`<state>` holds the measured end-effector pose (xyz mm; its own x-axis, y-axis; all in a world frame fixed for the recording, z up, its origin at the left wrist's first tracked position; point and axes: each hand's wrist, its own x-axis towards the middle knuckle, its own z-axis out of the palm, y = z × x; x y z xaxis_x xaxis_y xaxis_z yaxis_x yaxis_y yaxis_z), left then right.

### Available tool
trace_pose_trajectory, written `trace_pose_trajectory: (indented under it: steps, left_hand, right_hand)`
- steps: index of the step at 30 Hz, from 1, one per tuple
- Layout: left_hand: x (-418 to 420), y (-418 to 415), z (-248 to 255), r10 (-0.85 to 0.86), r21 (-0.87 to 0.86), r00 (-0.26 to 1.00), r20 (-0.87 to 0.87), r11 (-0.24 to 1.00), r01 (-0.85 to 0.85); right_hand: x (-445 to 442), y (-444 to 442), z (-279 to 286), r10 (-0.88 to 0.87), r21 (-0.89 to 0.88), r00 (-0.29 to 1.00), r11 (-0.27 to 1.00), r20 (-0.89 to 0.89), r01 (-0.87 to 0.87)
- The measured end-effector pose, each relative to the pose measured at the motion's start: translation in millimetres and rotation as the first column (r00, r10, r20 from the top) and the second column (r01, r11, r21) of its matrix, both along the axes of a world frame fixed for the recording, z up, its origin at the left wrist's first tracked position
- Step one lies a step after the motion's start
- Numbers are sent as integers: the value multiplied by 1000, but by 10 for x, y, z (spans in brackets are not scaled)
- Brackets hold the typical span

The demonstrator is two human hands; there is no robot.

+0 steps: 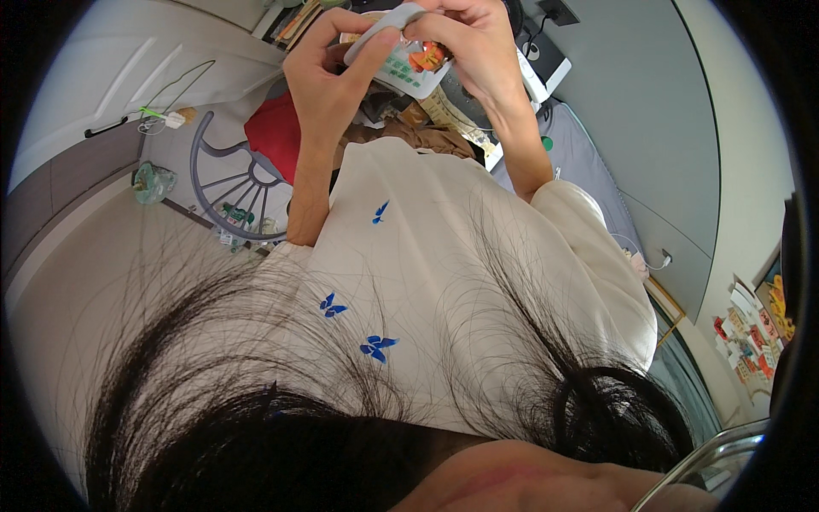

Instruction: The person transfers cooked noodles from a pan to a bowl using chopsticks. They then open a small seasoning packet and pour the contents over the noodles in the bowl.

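Note:
At the top of the head view, my left hand (339, 70) pinches a pale grey, flat, rounded object (374, 38) between thumb and fingers. My right hand (477, 45) is closed at the object's upper right end, its thumb and fingertips meeting there. Beside my right fingers is a small shiny wrapper with an orange and red pattern (429, 57); whether they grip it too is unclear. Just beyond both hands lies a white package or lid with green writing (409, 80). The far side of the pale object is partly hidden by my fingers.
A cluttered surface with brown cloth (441, 139) lies past the hands. To the left are a grey round-backed chair (199, 157) with a red cloth (272, 131), and a clear plastic bin (153, 184). Grey bedding (576, 153) and a grey panel (646, 96) lie right. Loose hair crosses the view.

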<state>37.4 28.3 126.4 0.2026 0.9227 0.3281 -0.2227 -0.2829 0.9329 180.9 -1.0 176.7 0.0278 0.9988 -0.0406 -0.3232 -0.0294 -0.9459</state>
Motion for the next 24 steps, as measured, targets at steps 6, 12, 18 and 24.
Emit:
trace_pose_trajectory:
  steps: [6, 12, 18, 24]
  left_hand:
    - [-47, 62, -12, -63, -118, 972, -227, 992, 36]
    - [-59, 24, 35, -107, -146, 954, -278, 987, 69]
    - [-78, 36, -44, -80, -3, 975, -208, 997, 81]
    - [-117, 72, -54, -200, -115, 942, -269, 978, 175]
  right_hand:
    - [133, 14, -75, 33, -59, 994, 998, 108, -27]
    - [149, -12, -124, 54, -100, 997, 994, 59, -47]
    - [133, -20, -119, 109, -82, 986, 992, 128, -99]
    - [132, -53, -149, 47, -75, 979, 997, 197, -33]
